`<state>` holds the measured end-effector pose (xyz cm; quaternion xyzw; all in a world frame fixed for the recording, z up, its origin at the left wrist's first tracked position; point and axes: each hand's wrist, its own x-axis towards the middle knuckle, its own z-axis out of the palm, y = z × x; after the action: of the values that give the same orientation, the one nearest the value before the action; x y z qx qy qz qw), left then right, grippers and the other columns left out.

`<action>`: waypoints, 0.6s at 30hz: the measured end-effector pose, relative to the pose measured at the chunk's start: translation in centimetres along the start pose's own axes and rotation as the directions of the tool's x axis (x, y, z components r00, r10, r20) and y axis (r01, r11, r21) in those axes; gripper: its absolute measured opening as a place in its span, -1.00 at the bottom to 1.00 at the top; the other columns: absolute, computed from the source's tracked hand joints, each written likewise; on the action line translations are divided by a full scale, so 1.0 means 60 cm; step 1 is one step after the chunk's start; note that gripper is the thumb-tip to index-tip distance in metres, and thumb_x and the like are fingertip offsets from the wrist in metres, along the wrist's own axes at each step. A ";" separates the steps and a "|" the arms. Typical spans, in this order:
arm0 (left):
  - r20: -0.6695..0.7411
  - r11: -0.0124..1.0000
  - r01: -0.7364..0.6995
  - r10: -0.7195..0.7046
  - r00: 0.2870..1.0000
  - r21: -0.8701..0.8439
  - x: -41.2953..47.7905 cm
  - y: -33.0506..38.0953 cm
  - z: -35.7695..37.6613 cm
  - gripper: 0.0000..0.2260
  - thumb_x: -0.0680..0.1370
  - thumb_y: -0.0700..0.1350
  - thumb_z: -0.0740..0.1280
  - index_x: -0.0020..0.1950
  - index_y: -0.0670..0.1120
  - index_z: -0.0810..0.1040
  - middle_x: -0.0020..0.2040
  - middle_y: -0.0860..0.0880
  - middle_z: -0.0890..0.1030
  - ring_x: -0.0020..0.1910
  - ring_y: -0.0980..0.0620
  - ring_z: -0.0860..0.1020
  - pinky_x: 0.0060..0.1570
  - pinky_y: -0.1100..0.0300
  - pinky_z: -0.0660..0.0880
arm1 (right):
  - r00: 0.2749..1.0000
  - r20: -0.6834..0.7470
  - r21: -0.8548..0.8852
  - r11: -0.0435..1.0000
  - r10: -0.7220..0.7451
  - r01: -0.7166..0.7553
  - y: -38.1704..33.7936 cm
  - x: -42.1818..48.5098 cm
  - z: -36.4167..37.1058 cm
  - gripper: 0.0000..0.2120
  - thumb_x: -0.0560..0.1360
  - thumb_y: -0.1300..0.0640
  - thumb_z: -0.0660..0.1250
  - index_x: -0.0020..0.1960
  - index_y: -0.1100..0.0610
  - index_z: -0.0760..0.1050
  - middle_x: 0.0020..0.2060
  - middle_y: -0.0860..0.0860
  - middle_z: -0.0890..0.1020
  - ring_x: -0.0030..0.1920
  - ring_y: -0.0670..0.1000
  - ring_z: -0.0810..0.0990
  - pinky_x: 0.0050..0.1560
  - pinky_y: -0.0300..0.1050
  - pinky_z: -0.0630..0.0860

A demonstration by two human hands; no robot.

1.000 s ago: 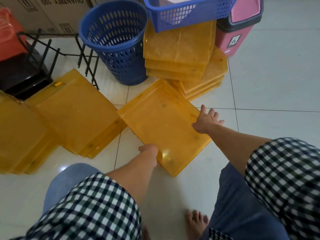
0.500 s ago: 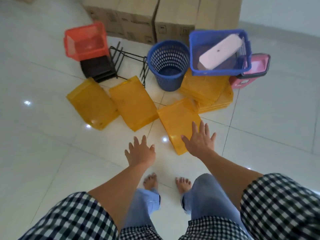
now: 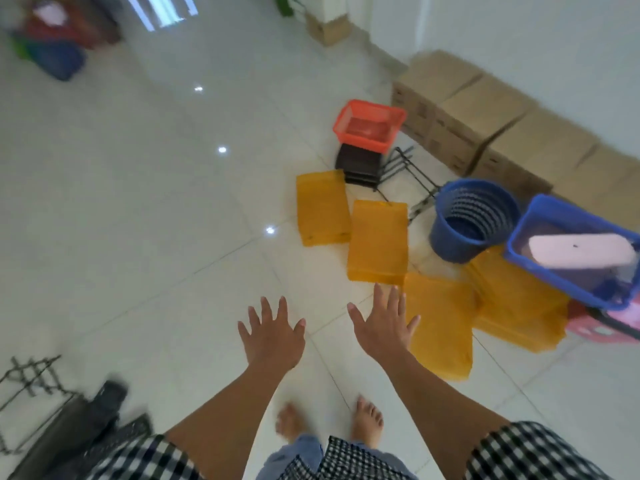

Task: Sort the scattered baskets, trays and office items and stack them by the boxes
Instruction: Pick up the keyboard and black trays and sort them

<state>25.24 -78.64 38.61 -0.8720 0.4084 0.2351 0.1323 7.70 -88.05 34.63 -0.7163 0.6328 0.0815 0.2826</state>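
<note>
Left hand (image 3: 272, 336) and right hand (image 3: 382, 329): both empty, fingers spread, above tile floor (image 3: 138, 202). Yellow trays (image 3: 377, 240) lie scattered just beyond. Farther: round blue basket (image 3: 474, 220), orange basket (image 3: 369, 126), then cardboard boxes (image 3: 485, 119) along the wall (image 3: 519, 36).

Bare white floor (image 3: 145, 209) lies open ahead-left; yellow trays (image 3: 377, 240) crowd the right; blurred, perhaps wire racks (image 3: 27, 379), low-left.

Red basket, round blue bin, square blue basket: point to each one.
red basket (image 3: 360, 143), head view, on its near wall.
round blue bin (image 3: 481, 202), head view, on its slotted inner wall.
square blue basket (image 3: 561, 285), head view, on its near wall.
</note>
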 end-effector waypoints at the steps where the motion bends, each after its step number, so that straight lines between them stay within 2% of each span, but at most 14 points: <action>1: -0.012 0.998 0.048 -0.048 0.999 -0.032 -0.012 -0.027 0.000 -0.39 0.66 0.27 -0.10 0.65 0.08 -0.15 0.65 -0.10 -0.16 0.62 -0.22 -0.12 0.54 -0.24 -0.11 | 0.999 0.007 -0.008 0.999 -0.046 0.046 -0.025 -0.008 0.006 -0.21 0.57 -0.45 -0.12 0.65 -0.06 -0.11 0.65 0.11 -0.11 0.63 0.18 -0.16 0.51 0.41 -0.12; 5: -0.025 0.958 0.240 -0.247 0.969 -0.159 -0.067 -0.141 0.011 -0.39 0.66 0.27 -0.10 0.65 0.09 -0.17 0.65 -0.09 -0.16 0.62 -0.21 -0.13 0.54 -0.23 -0.12 | 0.970 0.061 -0.041 0.971 -0.235 0.238 -0.130 -0.055 0.038 -0.23 0.58 -0.43 -0.09 0.65 -0.06 -0.11 0.64 0.11 -0.12 0.63 0.18 -0.17 0.53 0.41 -0.10; 10: -0.014 0.847 0.436 -0.462 0.887 -0.302 -0.162 -0.291 0.049 -0.39 0.66 0.28 -0.11 0.65 0.08 -0.17 0.66 -0.09 -0.15 0.62 -0.21 -0.12 0.54 -0.23 -0.12 | 0.895 0.119 -0.138 0.885 -0.430 0.444 -0.253 -0.145 0.097 -0.22 0.58 -0.44 -0.11 0.65 -0.05 -0.12 0.65 0.11 -0.12 0.63 0.18 -0.17 0.52 0.40 -0.12; 18: 0.052 0.644 0.604 -0.663 0.747 -0.470 -0.362 -0.510 0.155 -0.39 0.66 0.27 -0.07 0.65 0.08 -0.13 0.66 -0.09 -0.16 0.62 -0.20 -0.14 0.54 -0.23 -0.13 | 0.755 0.239 -0.162 0.742 -0.611 0.651 -0.384 -0.360 0.235 -0.20 0.57 -0.44 -0.09 0.66 -0.05 -0.14 0.64 0.09 -0.15 0.63 0.15 -0.21 0.52 0.38 -0.18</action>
<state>34.03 -41.27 43.09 -0.9775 0.0170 0.2081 -0.0290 29.01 -61.38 40.18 -0.9069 0.3111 0.1159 0.2596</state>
